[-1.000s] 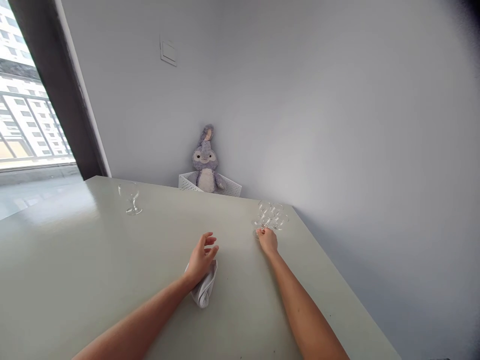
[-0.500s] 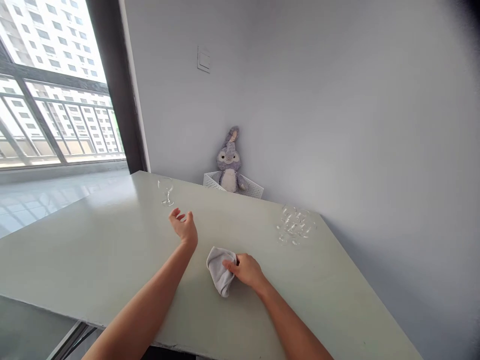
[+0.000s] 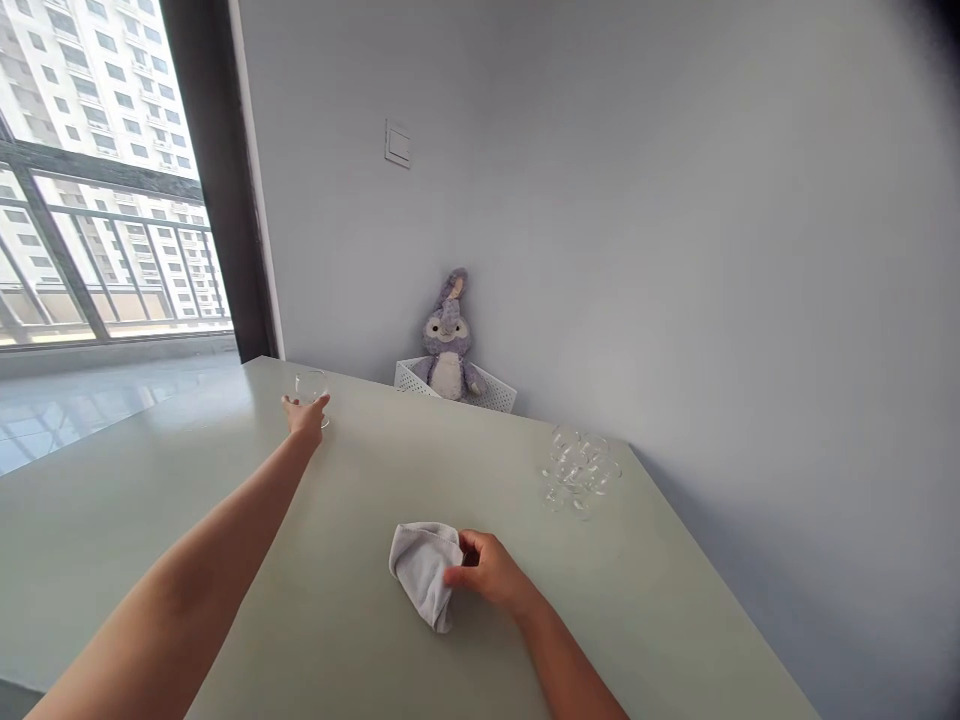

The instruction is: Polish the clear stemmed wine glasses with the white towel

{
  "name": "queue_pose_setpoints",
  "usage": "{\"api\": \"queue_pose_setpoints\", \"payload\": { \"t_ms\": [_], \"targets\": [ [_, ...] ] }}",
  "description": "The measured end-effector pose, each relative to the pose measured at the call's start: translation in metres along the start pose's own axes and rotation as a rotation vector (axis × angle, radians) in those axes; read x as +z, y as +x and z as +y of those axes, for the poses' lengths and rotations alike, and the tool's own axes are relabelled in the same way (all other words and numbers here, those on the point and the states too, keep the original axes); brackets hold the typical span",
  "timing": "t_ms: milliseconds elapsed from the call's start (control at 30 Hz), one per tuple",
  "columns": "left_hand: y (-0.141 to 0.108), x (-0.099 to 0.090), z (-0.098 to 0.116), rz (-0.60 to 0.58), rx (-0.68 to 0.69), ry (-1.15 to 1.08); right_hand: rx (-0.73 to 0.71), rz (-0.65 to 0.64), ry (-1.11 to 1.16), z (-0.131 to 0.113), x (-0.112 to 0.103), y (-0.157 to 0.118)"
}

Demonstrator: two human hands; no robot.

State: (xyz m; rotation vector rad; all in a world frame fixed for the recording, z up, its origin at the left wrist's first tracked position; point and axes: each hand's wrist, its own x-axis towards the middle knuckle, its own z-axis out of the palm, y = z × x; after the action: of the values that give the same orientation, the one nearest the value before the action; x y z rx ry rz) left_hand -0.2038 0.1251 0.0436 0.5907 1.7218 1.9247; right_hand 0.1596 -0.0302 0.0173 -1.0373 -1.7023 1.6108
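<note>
At the table's far left stands a clear stemmed glass [image 3: 312, 384]. My left hand [image 3: 306, 412] is right at it, thumb and fingers apart on either side of the bowl; whether they touch the glass is hard to tell. Near the middle, my right hand [image 3: 486, 570] pinches the right edge of a folded light grey cloth [image 3: 426, 568]. Several clear stemmed glasses [image 3: 579, 468] stand close together at the table's far right.
The pale table [image 3: 360, 480] ends at a grey wall on the right. Behind its far edge, a purple plush rabbit [image 3: 448, 350] sits in a white perforated basket [image 3: 495, 394]. A window and a balcony railing are at the left.
My left hand has reached forward and left to the lone glass. My right hand stays at the cloth, whose folds have shifted slightly. The view has tilted a little.
</note>
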Motion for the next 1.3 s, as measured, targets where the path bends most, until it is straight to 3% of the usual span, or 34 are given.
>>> {"api": "queue_pose_setpoints", "payload": {
  "t_ms": [133,267,433,567,667,833,933,1133,1200,1300],
  "targets": [
    [0.003,0.005,0.001,-0.01,-0.081,-0.031,-0.004,0.046,-0.038,0.002,0.007,0.001],
    [-0.019,0.011,0.001,-0.055,-0.089,-0.048,-0.024,0.13,0.158,-0.003,0.008,0.002],
    [-0.084,0.029,-0.001,-0.247,-0.07,-0.114,-0.074,0.284,0.546,-0.012,-0.007,0.0],
    [-0.152,0.04,-0.002,-0.432,-0.035,-0.127,-0.096,0.485,0.683,-0.013,-0.023,0.001],
    [-0.196,0.041,-0.004,-0.545,0.127,0.041,-0.158,0.651,0.728,-0.017,-0.033,-0.002],
    [-0.236,0.033,-0.017,-0.56,0.478,0.432,-0.361,0.823,0.576,-0.028,-0.034,-0.012],
    [-0.244,0.027,-0.027,-0.551,0.626,0.522,-0.394,0.731,0.531,-0.032,-0.017,-0.015],
    [-0.253,0.017,-0.036,-0.643,0.825,0.616,-0.301,0.235,0.26,-0.036,0.018,-0.017],
    [-0.258,0.014,-0.035,-0.695,0.872,0.641,-0.251,0.19,0.172,-0.03,0.021,-0.016],
    [-0.264,0.011,-0.03,-0.822,0.953,0.658,-0.182,0.271,0.085,-0.016,0.021,-0.011]
  ]
}}
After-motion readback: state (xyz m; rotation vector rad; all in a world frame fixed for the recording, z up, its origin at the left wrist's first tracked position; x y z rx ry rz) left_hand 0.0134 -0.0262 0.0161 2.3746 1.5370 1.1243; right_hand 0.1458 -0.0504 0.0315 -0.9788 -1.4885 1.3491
